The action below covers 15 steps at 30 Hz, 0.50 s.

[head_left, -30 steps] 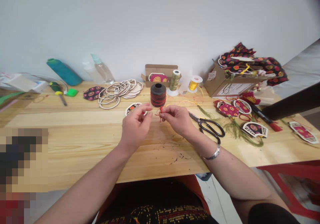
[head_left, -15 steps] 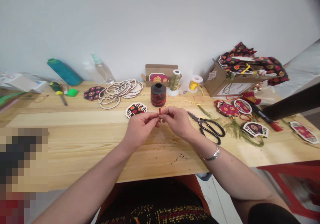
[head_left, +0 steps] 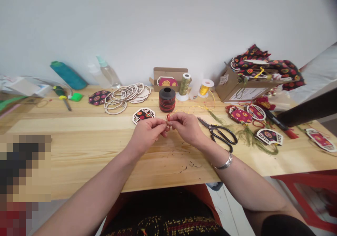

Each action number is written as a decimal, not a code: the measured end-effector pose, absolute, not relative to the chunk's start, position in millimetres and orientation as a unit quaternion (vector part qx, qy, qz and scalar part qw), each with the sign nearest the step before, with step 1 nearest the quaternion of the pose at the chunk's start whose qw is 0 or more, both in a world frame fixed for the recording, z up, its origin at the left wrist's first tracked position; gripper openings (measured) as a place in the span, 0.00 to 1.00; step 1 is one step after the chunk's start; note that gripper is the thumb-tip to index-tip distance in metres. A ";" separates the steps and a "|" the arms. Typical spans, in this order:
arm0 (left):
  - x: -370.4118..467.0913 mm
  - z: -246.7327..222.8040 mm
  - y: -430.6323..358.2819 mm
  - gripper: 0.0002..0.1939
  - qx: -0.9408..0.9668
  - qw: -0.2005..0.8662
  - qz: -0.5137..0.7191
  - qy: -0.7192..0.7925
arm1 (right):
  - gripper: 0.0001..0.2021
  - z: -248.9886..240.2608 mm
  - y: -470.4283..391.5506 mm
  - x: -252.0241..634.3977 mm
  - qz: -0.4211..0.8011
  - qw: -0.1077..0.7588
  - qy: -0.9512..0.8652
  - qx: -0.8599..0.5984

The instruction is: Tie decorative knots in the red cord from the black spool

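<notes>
My left hand [head_left: 147, 132] and my right hand [head_left: 186, 128] meet fingertip to fingertip over the middle of the table. Both pinch a short red cord [head_left: 168, 117], whose small loop rises between the fingers; the rest of it is hidden. Just behind them stands a dark spool of red cord [head_left: 167, 104]. A patterned fabric piece in a white cut-out frame [head_left: 143, 116] lies beyond my left hand. Black-handled scissors [head_left: 221, 132] rest to the right of my right hand, blades toward the back.
Thin white frames [head_left: 123, 97] are piled at back left. A green thread spool [head_left: 184, 86] and a yellow thread spool [head_left: 205, 87] stand behind. A cardboard box [head_left: 234, 88] with patterned fabric, several tasselled ornaments [head_left: 240, 115] and a black post [head_left: 310, 104] are on the right.
The red loop between my fingertips looks slightly wider and more open. My fingers have shifted only a little, and the things on the table stay in place.
</notes>
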<state>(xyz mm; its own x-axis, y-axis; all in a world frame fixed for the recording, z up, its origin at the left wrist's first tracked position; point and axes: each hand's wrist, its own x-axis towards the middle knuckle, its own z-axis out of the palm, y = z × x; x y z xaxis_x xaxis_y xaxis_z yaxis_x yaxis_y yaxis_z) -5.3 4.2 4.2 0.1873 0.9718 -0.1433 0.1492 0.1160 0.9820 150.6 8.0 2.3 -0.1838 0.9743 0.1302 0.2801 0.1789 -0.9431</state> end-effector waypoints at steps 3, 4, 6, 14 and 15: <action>-5.7 4.0 4.7 0.12 0.547 0.555 0.380 0.499 | 0.05 2.4 8.3 150.7 0.413 0.418 -0.644 -0.490; -5.9 4.4 4.9 0.13 0.553 0.555 0.379 0.493 | 0.05 2.6 8.3 150.8 0.410 0.419 -0.643 -0.492; -6.2 5.2 5.1 0.15 0.569 0.551 0.370 0.487 | 0.05 3.1 8.3 150.8 0.405 0.420 -0.645 -0.494; -3.8 8.0 2.7 0.07 0.623 0.465 0.378 0.502 | 0.05 3.6 7.6 150.4 0.415 0.409 -0.644 -0.495; -3.1 8.8 2.0 0.06 0.624 0.459 0.379 0.505 | 0.05 3.3 7.6 150.4 0.416 0.408 -0.644 -0.496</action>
<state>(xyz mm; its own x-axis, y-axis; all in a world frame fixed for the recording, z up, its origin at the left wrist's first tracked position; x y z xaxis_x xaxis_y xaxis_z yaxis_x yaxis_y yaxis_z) -3.1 2.0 8.8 0.2018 0.9794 0.0096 0.2822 -0.0675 0.9570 150.4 7.6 3.3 -0.1744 0.9781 0.1131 0.2986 0.1620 -0.9405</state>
